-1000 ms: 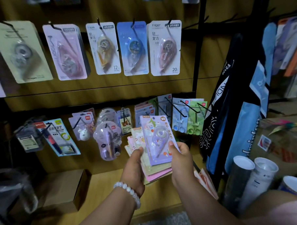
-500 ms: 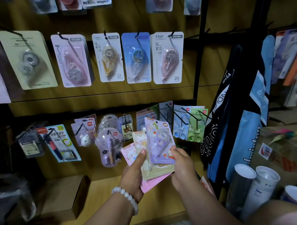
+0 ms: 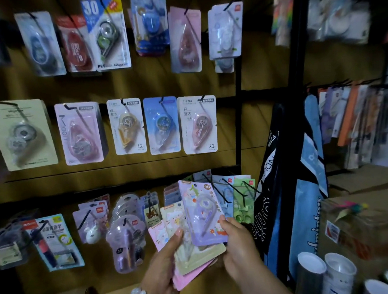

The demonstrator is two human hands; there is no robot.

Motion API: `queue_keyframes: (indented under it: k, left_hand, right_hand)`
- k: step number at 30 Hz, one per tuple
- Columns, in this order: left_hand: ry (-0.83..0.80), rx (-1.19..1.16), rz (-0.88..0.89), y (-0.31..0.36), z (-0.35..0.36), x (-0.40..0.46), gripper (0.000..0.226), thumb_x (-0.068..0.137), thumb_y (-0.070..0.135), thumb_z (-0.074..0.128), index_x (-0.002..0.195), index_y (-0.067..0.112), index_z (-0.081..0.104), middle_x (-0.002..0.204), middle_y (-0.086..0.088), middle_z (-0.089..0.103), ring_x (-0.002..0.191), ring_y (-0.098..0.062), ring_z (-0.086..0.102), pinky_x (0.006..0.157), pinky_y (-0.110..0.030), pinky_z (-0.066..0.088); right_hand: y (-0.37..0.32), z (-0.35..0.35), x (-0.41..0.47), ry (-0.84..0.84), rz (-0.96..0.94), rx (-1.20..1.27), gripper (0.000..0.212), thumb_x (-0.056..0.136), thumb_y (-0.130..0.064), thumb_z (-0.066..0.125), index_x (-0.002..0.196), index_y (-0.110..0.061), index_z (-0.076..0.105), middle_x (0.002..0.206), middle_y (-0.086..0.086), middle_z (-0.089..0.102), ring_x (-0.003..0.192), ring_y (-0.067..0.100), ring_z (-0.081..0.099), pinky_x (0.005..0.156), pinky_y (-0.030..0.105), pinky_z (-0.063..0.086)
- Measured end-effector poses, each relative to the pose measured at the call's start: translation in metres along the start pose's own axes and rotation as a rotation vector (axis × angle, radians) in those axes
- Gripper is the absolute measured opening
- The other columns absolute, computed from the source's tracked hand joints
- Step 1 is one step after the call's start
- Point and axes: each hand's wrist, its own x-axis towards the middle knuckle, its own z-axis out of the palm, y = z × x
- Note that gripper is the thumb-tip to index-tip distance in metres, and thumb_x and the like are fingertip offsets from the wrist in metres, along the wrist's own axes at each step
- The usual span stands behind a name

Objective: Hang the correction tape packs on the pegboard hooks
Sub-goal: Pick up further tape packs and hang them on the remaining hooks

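My left hand (image 3: 163, 265) grips a fanned stack of correction tape packs (image 3: 197, 258), cream and pink cards, thumb on top. My right hand (image 3: 237, 248) pinches the lower right corner of a purple correction tape pack (image 3: 202, 211) that lies on top of the stack, tilted left. Both hands are low in front of the brown pegboard (image 3: 191, 84). Just above and right of the purple pack, black hooks (image 3: 222, 192) stick out with blue and green packs on them. Rows of hung correction tape packs (image 3: 160, 125) fill the board above.
A black upright post (image 3: 239, 82) borders the board on the right. Beside it hang black and blue bags (image 3: 297, 195). White-topped cylinders (image 3: 325, 279) stand at the lower right, a cardboard box (image 3: 358, 225) behind them. Small packaged items (image 3: 124, 239) hang on the lowest row at left.
The view has tilted up, showing a higher row of packs. The hands with the stack sit lower in view; the purple pack stays on top, my right hand still at its corner.
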Motion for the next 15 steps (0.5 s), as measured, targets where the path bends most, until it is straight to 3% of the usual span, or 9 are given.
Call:
queue_keyframes:
  k: [2, 5, 7, 11, 15]
  left_hand:
    - [0.0, 0.054, -0.004, 0.006, 0.008, -0.003, 0.04, 0.085, 0.029, 0.066, 0.118, 0.007, 0.062, 0.084, -0.029, 0.073, 0.076, -0.032, 0.076, 0.06, -0.044, 0.061]
    - [0.009, 0.085, 0.028, 0.01, 0.018, -0.002, 0.045, 0.081, 0.027, 0.067, 0.119, 0.004, 0.061, 0.08, -0.022, 0.076, 0.065, -0.032, 0.075, 0.047, -0.033, 0.058]
    - [0.037, 0.097, 0.058, 0.011, 0.022, -0.002, 0.053, 0.068, 0.023, 0.071, 0.117, 0.003, 0.063, 0.082, -0.024, 0.075, 0.062, -0.036, 0.073, 0.044, -0.035, 0.056]
    - [0.0, 0.061, 0.027, 0.014, 0.033, -0.007, 0.057, 0.062, 0.019, 0.073, 0.116, 0.005, 0.065, 0.097, -0.028, 0.073, 0.074, -0.044, 0.073, 0.054, -0.046, 0.059]
    - [-0.053, 0.025, 0.032, 0.02, 0.044, -0.012, 0.051, 0.067, 0.016, 0.071, 0.116, 0.006, 0.065, 0.097, -0.031, 0.072, 0.07, -0.047, 0.071, 0.049, -0.05, 0.056]
  right_hand:
    - [-0.012, -0.001, 0.0, -0.004, -0.023, 0.022, 0.03, 0.095, -0.015, 0.057, 0.122, -0.001, 0.059, 0.115, 0.015, 0.064, 0.109, 0.033, 0.059, 0.101, 0.045, 0.041]
    - [-0.039, -0.003, -0.003, -0.007, -0.168, -0.015, 0.019, 0.096, -0.014, 0.055, 0.099, 0.003, 0.062, 0.092, 0.015, 0.066, 0.086, 0.028, 0.06, 0.08, 0.039, 0.043]
    - [-0.065, -0.004, -0.003, 0.02, -0.304, -0.049, 0.022, 0.097, -0.017, 0.054, 0.092, 0.004, 0.059, 0.081, 0.011, 0.061, 0.074, 0.023, 0.055, 0.07, 0.034, 0.043]
    - [-0.135, 0.005, 0.003, 0.116, -0.555, -0.121, 0.023, 0.1, -0.021, 0.047, 0.079, -0.015, 0.055, 0.067, 0.002, 0.053, 0.047, 0.011, 0.043, 0.04, 0.02, 0.035]
    - [-0.186, 0.016, 0.023, 0.155, -0.659, -0.134, 0.019, 0.101, -0.028, 0.046, 0.092, -0.014, 0.054, 0.076, 0.001, 0.053, 0.047, 0.012, 0.043, 0.043, 0.023, 0.037]
